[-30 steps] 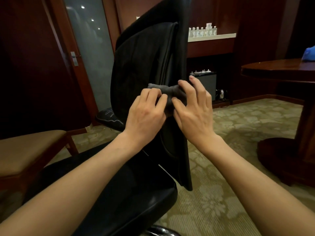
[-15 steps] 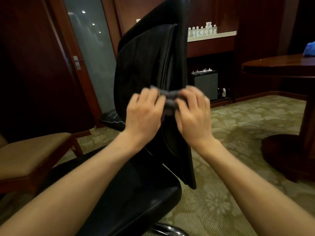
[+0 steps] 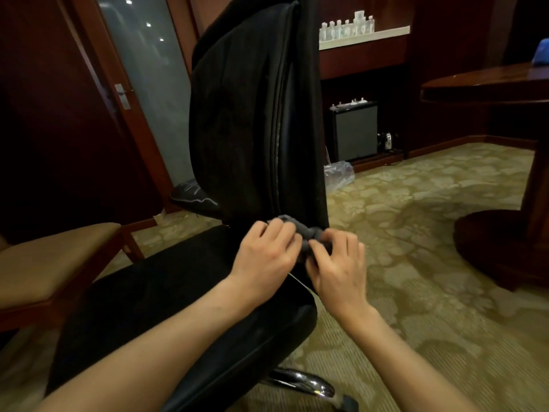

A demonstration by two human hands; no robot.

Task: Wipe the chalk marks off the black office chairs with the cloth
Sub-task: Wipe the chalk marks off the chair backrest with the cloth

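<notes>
Grey cloth (image 3: pixel 300 230) bunching at backrest base, 6 o'clock of black office chair (image 3: pixel 252 120) | both grips pinching it: left hand (image 3: pixel 264 257), right hand (image 3: pixel 335 269) | risking skipped marks, wadding shrinking contact

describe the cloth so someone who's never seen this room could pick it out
Start at the tall black office chair mid-frame and follow its backrest edge down to the seat. There the left hand and right hand both pinch a small bunched cloth. It is the only grey, crumpled thing against smooth black upholstery.

wooden chair (image 3: pixel 50 260) left | round table (image 3: pixel 487 84) right | bottles (image 3: pixel 346 28) on shelf (image 3: pixel 365 38)
</notes>
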